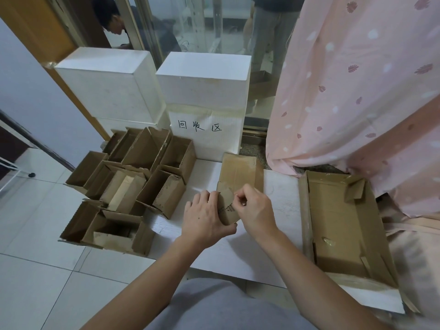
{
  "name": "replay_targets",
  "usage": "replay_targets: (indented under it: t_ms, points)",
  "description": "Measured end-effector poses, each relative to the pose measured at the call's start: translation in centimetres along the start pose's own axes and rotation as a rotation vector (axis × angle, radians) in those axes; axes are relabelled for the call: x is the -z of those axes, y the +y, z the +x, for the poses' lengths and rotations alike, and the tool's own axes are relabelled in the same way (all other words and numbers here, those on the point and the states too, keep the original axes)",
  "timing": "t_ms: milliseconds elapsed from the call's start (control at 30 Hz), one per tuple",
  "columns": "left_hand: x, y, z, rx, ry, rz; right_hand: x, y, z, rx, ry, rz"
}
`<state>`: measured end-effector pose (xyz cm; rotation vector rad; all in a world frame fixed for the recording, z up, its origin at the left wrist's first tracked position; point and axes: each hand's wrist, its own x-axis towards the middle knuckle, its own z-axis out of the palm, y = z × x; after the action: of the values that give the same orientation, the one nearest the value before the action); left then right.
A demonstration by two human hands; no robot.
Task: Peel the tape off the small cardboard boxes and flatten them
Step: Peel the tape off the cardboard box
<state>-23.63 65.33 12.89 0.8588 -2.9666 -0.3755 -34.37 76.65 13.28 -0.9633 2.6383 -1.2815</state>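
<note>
A small brown cardboard box (pixel 238 175) lies on the white table (pixel 273 246), its near flap raised between my hands. My left hand (pixel 204 217) grips that flap from the left, thumb under it. My right hand (pixel 252 208) pinches at the flap's right edge, where a bit of clear tape seems to sit; the tape itself is hard to make out. Several open small cardboard boxes (pixel 133 184) stand packed together at the table's left end.
A wide shallow cardboard tray (pixel 342 229) holding a scrap of tape lies at the right. Two white foam blocks (pixel 204 91), one with a handwritten label, stand behind. A pink patterned curtain (pixel 357 91) hangs at right. People are visible beyond the glass door.
</note>
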Motion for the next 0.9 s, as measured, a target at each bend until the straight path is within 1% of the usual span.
replay_targets:
  t_ms: [133,167,233,267,300,333,433,567,633,767,900]
  points:
    - [-0.2,-0.2,0.0,0.036,0.038,-0.058,0.8,-0.1,0.1,0.070,-0.163,0.175]
    - [-0.3,-0.2,0.0,0.041,0.054,-0.071,0.9,-0.2,0.1,0.049,-0.177,0.218]
    - [-0.3,0.1,0.0,0.041,0.095,-0.084,1.4,-0.4,-0.1,-0.071,-0.155,0.312]
    - [-0.3,0.3,0.0,0.043,0.116,-0.089,1.5,-0.5,-0.1,-0.112,-0.136,0.320]
    - [-0.3,0.5,-0.1,0.045,0.131,-0.094,1.5,-0.5,-0.2,-0.111,-0.117,0.300]
    - [-0.3,0.7,-0.1,0.044,0.136,-0.092,1.5,-0.3,-0.2,-0.070,-0.102,0.226]
    - [-0.5,1.3,-0.2,0.040,0.100,-0.069,1.6,0.3,-0.5,0.030,-0.059,0.050]
    - [-0.6,2.2,-0.1,0.026,0.026,-0.087,1.8,0.6,-0.9,0.039,0.069,-0.113]
    - [-0.7,2.5,0.1,0.009,-0.009,-0.095,1.8,0.7,-1.1,0.038,0.087,-0.135]
    - [-0.9,2.7,-0.2,0.021,0.002,-0.134,2.4,0.9,-1.2,0.063,0.061,-0.108]
    - [-0.9,3.2,-0.6,0.061,0.025,-0.180,3.0,0.9,-1.3,0.057,-0.034,0.002]
